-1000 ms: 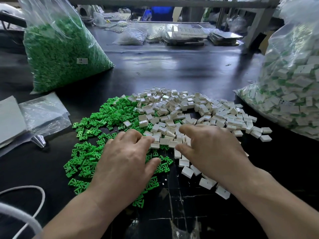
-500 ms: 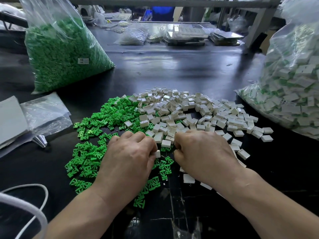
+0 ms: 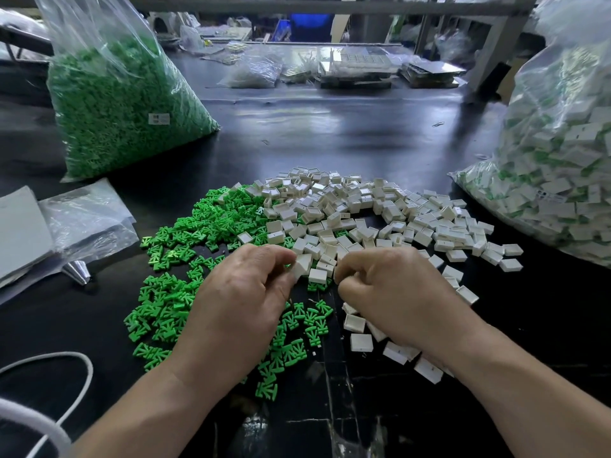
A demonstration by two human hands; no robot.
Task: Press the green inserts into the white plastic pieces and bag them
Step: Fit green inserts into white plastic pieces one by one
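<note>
Fingers L pinch white piece, fingers R curled, hold unclear; glossy blk table, cluttered shop.

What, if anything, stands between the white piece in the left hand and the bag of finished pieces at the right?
The right hand sits right beside the white piece pinched by the left hand, and the loose white pile spreads from there toward the bag. Both lie low; a lifted path looks clear.

Loose inserts lie left of plastic pieces on the table; a bag of inserts behind left, a second bag right.
</note>
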